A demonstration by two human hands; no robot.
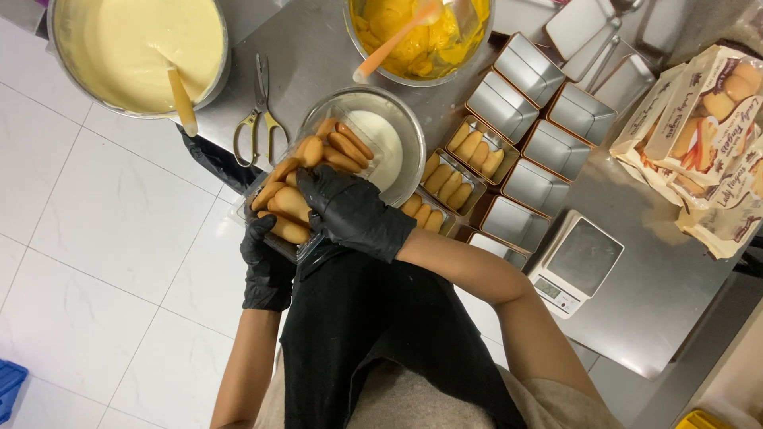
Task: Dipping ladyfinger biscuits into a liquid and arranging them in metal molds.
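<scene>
From the head view, I see my left hand (266,266) gripping the biscuit tray (306,179) from below while my right hand (350,210) closes over its biscuits (290,202), the milk bowl (401,131) just beyond, so dipping one needs a clean single pick.

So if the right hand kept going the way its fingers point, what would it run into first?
The right hand already rests on the finger biscuits in the clear plastic tray, fingers pointing toward the left edge of the picture. Straight on, it would likely slide over more biscuits, then meet the tray's rim; depth is hard to judge.
</scene>
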